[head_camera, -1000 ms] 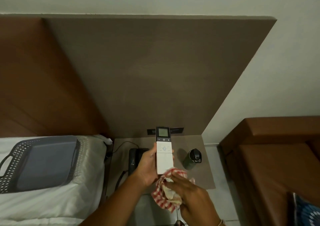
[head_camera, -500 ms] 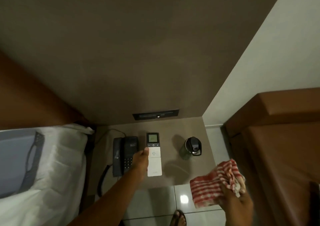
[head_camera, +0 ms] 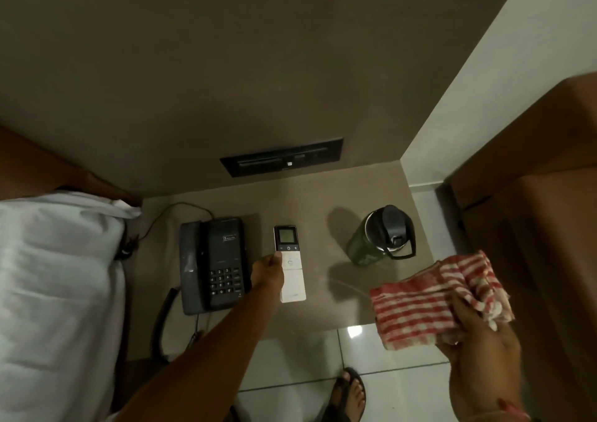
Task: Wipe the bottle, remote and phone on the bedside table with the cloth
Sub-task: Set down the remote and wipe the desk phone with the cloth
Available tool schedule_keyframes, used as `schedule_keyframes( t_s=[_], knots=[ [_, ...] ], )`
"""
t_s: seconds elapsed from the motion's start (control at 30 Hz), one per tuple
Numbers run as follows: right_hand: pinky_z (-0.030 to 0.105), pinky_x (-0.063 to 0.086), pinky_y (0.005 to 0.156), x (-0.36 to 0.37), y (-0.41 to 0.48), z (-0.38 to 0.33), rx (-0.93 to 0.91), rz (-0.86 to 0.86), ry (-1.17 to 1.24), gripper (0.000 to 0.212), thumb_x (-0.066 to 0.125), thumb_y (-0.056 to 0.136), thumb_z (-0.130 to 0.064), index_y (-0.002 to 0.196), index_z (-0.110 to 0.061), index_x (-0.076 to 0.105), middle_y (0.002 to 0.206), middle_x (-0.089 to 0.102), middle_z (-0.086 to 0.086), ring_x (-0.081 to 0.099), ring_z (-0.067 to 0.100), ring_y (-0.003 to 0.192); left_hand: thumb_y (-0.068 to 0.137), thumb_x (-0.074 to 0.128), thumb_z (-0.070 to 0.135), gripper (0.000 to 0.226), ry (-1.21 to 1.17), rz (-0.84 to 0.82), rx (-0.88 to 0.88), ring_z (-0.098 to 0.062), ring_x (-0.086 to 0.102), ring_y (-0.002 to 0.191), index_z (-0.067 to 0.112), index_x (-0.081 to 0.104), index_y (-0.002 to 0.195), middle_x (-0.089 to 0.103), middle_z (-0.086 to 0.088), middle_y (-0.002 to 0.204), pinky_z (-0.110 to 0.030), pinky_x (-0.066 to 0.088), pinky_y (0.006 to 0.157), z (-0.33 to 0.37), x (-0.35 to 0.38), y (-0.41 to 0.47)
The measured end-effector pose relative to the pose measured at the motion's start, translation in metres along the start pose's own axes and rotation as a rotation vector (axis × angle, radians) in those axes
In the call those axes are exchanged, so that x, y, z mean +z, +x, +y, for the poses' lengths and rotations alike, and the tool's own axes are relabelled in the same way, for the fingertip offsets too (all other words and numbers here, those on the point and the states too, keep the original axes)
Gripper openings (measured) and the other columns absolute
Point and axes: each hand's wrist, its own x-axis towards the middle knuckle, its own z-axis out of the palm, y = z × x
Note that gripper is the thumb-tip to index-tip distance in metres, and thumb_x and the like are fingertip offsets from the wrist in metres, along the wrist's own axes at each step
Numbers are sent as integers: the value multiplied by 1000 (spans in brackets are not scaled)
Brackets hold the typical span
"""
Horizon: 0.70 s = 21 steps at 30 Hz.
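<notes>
Head view: remote (head_camera: 290,265) touching left fingers (head_camera: 277,257) on table (head_camera: 326,202).

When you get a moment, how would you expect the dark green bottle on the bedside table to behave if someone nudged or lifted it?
The bottle stands upright and looks taller than wide, so a high nudge would probably tip it. Being round, it would likely roll then. The loop on its lid should give a secure grip; its weight cannot be judged.

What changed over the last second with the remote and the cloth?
The left hand brought the remote down from mid-air onto the table, between phone and bottle; its fingers still touch the remote. The right hand pulled the cloth off the remote, out to the right, still gripping it. Phone and bottle stayed put.
</notes>
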Motion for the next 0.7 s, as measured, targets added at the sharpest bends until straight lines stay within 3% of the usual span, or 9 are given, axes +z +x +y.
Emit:
schedule_keyframes(
  t_s=[0.23, 0.4, 0.5, 0.57, 0.7],
  knots=[
    [38, 52, 74, 3, 3, 9, 3, -23, -2, 17, 58, 91, -21, 90, -38, 62, 99, 68, -10, 64, 19, 93, 100, 53, 33, 35, 42, 75, 51, -44, 69, 100, 5, 71, 109, 72, -26, 111, -55, 58, 90, 2, 6, 13],
    [26, 53, 53, -4, 1, 11, 46, -30, 21, 15, 60, 89, -17, 88, -31, 64, 96, 69, -4, 65, 9, 67, 100, 52, 36, 36, 160, 142, 61, -42, 67, 102, 8, 72, 109, 72, -23, 114, -45, 58, 89, 2, 11, 12],
    [37, 53, 69, -4, -2, 14, 51, -9, -5, 16, 59, 90, -17, 88, -33, 61, 96, 67, -5, 65, 19, 86, 101, 50, 37, 36, 263, 178, 94, -42, 66, 108, 11, 73, 112, 71, -21, 118, -40, 53, 87, 2, 13, 10],
    [43, 52, 79, -2, -6, 16, 57, 14, -16, 14, 59, 90, -19, 100, -29, 58, 99, 66, -5, 64, 23, 92, 102, 48, 38, 36, 321, 187, 128, -42, 65, 111, 14, 73, 114, 71, -21, 121, -40, 53, 88, 1, 13, 11],
    [48, 50, 86, 4, -13, 20, 81, 46, -27, 23, 60, 89, -17, 110, -25, 54, 97, 64, -5, 62, 25, 95, 103, 43, 39, 40, 417, 177, 160, -41, 63, 115, 15, 70, 120, 68, -22, 126, -39, 52, 90, -1, 12, 9]
  ],
)
